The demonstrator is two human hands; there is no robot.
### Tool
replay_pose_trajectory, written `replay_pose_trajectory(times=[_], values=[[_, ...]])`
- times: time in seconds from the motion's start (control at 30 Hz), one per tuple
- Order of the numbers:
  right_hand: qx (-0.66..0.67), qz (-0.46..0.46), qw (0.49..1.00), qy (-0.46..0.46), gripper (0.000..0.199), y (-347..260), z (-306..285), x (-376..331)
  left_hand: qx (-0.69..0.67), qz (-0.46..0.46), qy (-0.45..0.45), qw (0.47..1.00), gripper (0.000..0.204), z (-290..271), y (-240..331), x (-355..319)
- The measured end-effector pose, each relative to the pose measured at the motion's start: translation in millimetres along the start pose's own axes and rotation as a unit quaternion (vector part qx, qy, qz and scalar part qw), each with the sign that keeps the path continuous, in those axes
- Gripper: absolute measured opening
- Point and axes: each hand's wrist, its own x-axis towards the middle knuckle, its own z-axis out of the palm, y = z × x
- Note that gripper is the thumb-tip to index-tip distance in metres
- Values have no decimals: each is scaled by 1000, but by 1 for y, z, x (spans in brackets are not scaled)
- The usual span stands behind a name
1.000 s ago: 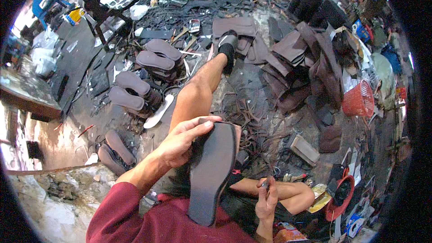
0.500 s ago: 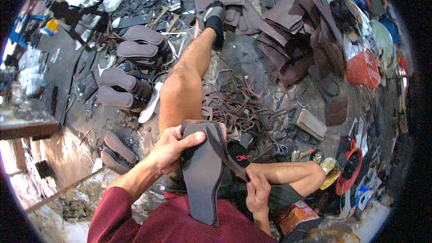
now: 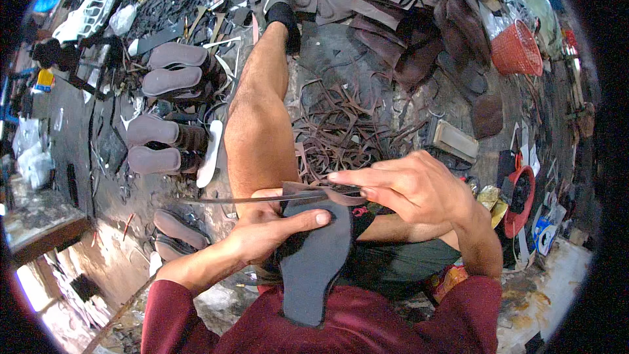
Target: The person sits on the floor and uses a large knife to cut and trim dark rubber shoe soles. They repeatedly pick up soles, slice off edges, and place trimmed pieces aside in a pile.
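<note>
While gripped from the left at its upper end, dark sandal sole (image 3: 314, 262) stands lengthwise at lower centre of the frame, toe end up by the knee, heel end down against the maroon shirt (image 3: 314, 328). Left hand (image 3: 265, 233) wrapped around the sole's left edge, thumb laid flat across its face. Compared with half a second ago, sole now sits higher and closer to the lens, and right hand (image 3: 409, 190) has risen from below the sole to its top. Right hand half closed, fingertips pinching a thin brown strap (image 3: 314, 191) at the sole's upper edge, strap running left as a thin line. Bare leg (image 3: 259, 118) stretched toward upper centre; finished sandals (image 3: 173, 69) stacked at upper left; red basket (image 3: 517, 52) at upper right.
</note>
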Motion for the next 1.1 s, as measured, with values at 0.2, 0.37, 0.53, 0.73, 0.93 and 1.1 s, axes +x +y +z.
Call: replay_pose_trajectory(times=[0.2, 0.37, 0.53, 0.73, 0.93, 1.1], values=[[107, 15, 994, -7, 35, 8, 3, -8, 150, 58, -80, 984, 62, -6, -19, 13], [171, 21, 908, 382, 43, 19, 47, -97, -266, 173, -273, 908, 82, -1, -37, 27], [259, 27, 797, 545, 40, -10, 85, -76, -238, 335, 52, 910, 85, 105, 8, 58], [-14, 103, 781, 615, 49, 19, 159, -95, -352, 257, 53, 899, 44, 122, 34, 56], [-33, 146, 819, 554, 37, 7, 184, -129, -242, 279, 129, 920, 40, 101, 2, 48], [15, 162, 883, 440, 38, -12, 147, -146, -203, 261, 133, 934, 53, 70, -31, 45]])
